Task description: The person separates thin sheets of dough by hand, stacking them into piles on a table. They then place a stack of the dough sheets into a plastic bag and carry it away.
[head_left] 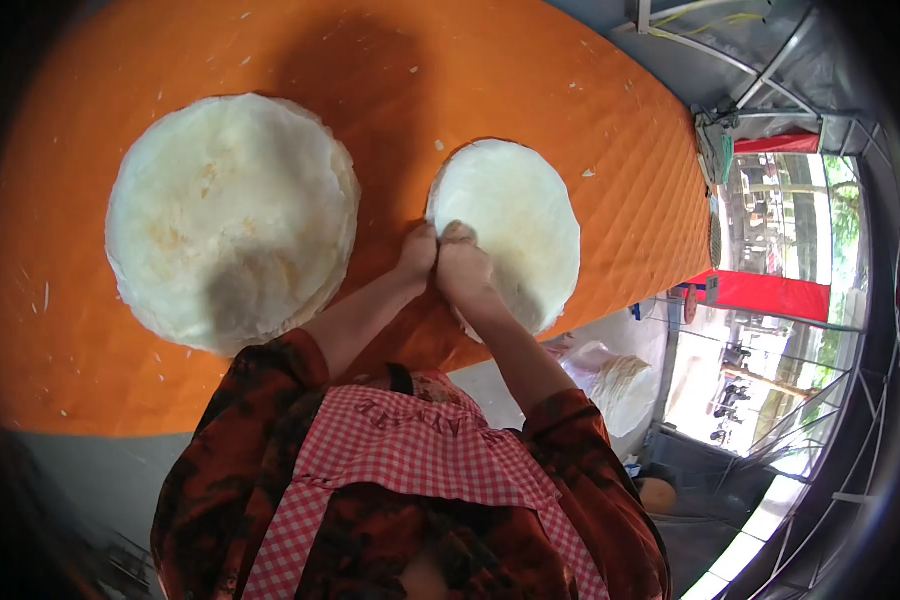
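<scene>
A smaller stack of thin, round, pale flatbreads (530, 215) lies on the orange quilted cover, right of centre. At its near left edge my left hand (419, 252) is closed, fingers curled against the rim. Right beside it, almost touching, my right hand (464, 265) is also closed and overlaps the stack's edge, thumb on top. Both seem to pinch the edge of a flatbread; the fingertips are mostly hidden. To the left lies a wider, thicker stack of flatbreads (225, 190), whitish with light brown patches, apart from both hands.
Small pale flakes dot the orange quilted cover (635, 190). Below the table's edge at right, a clear plastic bag (620, 385) holds pale layered sheets. Farther right stand metal frames and a red band (770, 294) before a bright opening.
</scene>
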{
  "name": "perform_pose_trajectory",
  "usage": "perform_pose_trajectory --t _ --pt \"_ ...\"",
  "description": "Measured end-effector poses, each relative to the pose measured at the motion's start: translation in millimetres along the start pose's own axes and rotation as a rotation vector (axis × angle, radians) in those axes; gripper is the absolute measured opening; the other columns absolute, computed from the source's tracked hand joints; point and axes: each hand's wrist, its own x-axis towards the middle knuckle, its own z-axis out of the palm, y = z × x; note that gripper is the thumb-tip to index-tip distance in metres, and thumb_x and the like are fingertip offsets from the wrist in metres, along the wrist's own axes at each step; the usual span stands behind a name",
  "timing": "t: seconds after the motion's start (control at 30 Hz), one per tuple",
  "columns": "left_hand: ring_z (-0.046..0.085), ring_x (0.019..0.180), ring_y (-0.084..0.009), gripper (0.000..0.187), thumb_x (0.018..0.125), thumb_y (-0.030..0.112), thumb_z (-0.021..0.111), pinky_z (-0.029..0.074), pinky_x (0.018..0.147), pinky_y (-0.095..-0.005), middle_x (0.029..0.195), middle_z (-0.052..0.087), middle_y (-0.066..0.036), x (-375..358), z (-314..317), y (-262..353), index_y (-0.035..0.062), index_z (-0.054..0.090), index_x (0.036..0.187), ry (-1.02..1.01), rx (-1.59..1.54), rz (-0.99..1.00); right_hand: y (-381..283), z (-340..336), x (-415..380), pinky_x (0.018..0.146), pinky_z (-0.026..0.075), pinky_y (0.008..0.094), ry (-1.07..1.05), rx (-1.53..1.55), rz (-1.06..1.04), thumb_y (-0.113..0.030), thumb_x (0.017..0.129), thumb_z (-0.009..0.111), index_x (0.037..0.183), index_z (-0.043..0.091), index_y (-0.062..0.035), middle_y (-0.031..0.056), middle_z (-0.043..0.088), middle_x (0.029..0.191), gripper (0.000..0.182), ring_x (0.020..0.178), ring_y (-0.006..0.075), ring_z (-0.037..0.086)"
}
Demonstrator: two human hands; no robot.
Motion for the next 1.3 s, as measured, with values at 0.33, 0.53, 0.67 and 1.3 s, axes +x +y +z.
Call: perform_pose_trajectory --t 0.33,0.53,0.67,1.3 --pt "0.056 0.110 -0.0225 0.058 0.075 0.002 0.073 0.041 0.100 -0.0355 0.120 0.057 -0.012 -58.5 26.3 22.6 0.0005 0.048 0.126 0.128 0.295 0.145 198.8 -27.8 145.0 0.088 0.048 0.0444 0.422 0.618 0.029 -0.028 0.088 0.055 0.121 0.059 -0.0126 0.0146 0.064 0.116 0.038 0.105 0.0347 0.061" --pt "0.060 0.104 -0.0227 0.056 0.072 -0.001 0.074 0.048 0.093 -0.0358 0.110 0.062 -0.010 -44.9 17.5 14.2 0.0027 0.050 0.123 0.107 0.308 0.189 230.2 13.3 231.6 0.095 0.045 0.0449 0.333 0.438 -0.221 -0.037 0.092 0.051 0.123 0.058 -0.0079 0.0169 0.061 0.121 0.043 0.114 0.0339 0.057" --pt "0.064 0.092 -0.0208 0.049 0.075 0.001 0.073 0.056 0.075 -0.0369 0.104 0.063 -0.008 -53.0 28.3 19.9 0.0045 0.049 0.118 0.188 0.334 0.084 222.2 -10.1 183.5 0.096 0.041 0.0511 0.225 0.421 -0.152 -0.037 0.093 0.048 0.121 0.057 -0.0104 0.0130 0.061 0.121 0.040 0.115 0.0312 0.055" --pt "0.063 0.093 -0.0232 0.052 0.077 0.003 0.071 0.057 0.069 -0.0375 0.109 0.060 -0.012 -43.1 27.9 21.6 0.0020 0.046 0.123 0.190 0.439 0.096 345.7 46.1 67.0 0.064 0.051 0.0324 0.292 0.770 0.306 -0.016 0.080 0.062 0.085 0.068 -0.0023 0.0100 0.068 0.070 0.016 0.063 0.0208 0.064"
